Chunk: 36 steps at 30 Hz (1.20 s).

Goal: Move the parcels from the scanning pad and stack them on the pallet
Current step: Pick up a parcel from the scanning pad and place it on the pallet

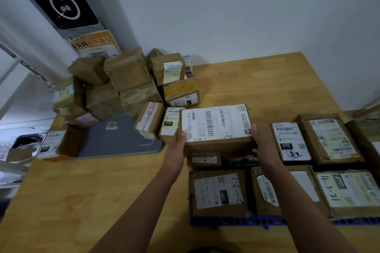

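I hold a brown cardboard parcel (216,127) with a large white label reading 502-602-12-812 between both hands. My left hand (177,146) grips its left end and my right hand (262,146) grips its right end. The parcel hovers above the back left part of the blue pallet (236,221), over a smaller box. Several labelled parcels (218,191) lie in rows on the pallet. To the left lies the grey scanning pad (115,139), with a heap of brown parcels (127,80) piled at its back and sides.
A wooden table (82,201) carries everything. A scanner post with a black panel (61,6) and an orange sign stands behind the heap. White wall lies behind the table. More boxes sit past the right table edge (368,129).
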Available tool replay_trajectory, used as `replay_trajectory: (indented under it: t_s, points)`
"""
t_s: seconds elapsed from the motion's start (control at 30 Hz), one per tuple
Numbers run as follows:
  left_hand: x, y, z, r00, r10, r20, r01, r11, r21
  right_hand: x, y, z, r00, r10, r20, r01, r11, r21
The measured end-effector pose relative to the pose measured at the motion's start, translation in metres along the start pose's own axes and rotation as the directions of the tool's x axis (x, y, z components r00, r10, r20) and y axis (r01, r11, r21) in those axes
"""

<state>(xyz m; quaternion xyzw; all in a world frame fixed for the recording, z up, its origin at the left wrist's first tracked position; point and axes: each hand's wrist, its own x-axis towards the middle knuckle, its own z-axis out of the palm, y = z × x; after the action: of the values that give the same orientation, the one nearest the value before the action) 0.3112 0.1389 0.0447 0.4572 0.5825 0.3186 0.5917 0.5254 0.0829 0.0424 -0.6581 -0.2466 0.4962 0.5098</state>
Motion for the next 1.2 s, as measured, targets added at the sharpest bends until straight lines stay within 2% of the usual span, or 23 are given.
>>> replay_trajectory:
  t_s: [0.13, 0.33, 0.5, 0.7, 0.83, 0.93, 1.1, 1.2]
  points:
    - [0.002, 0.001, -0.001, 1.000, -0.002, 0.003, 0.002, 0.999, 0.036, 0.000, -0.005, -0.003, 0.999, -0.027, 0.020, 0.027, 1.000, 0.015]
    - [0.003, 0.008, -0.001, 1.000, -0.008, 0.015, 0.008, 1.000, -0.014, 0.003, -0.002, -0.001, 0.998, -0.063, 0.028, 0.062, 0.997, 0.041]
    - [0.009, 0.009, -0.009, 0.996, 0.086, 0.032, -0.087, 0.995, 0.048, 0.007, -0.009, -0.006, 0.993, -0.116, 0.014, 0.113, 0.985, 0.134]
    - [0.015, 0.013, -0.012, 0.984, 0.174, -0.023, -0.174, 0.985, -0.007, 0.017, -0.004, -0.007, 0.995, -0.101, -0.019, 0.103, 0.968, 0.228]
    - [0.025, 0.010, -0.012, 0.993, 0.050, -0.103, -0.064, 0.988, -0.137, 0.024, 0.002, -0.003, 0.989, -0.078, -0.126, 0.101, 0.976, 0.191]
    - [0.024, 0.007, -0.006, 0.991, -0.003, -0.132, -0.019, 0.987, -0.157, 0.025, 0.004, 0.003, 0.992, -0.068, -0.105, 0.086, 0.980, 0.180]
    - [0.019, -0.005, -0.005, 0.985, 0.125, -0.123, -0.126, 0.992, 0.000, 0.017, 0.002, 0.008, 0.993, -0.107, -0.053, 0.115, 0.972, 0.204]
    - [0.019, -0.003, -0.008, 0.977, 0.187, -0.105, -0.190, 0.982, -0.016, 0.017, 0.003, 0.003, 0.986, -0.161, -0.037, 0.165, 0.971, 0.174]
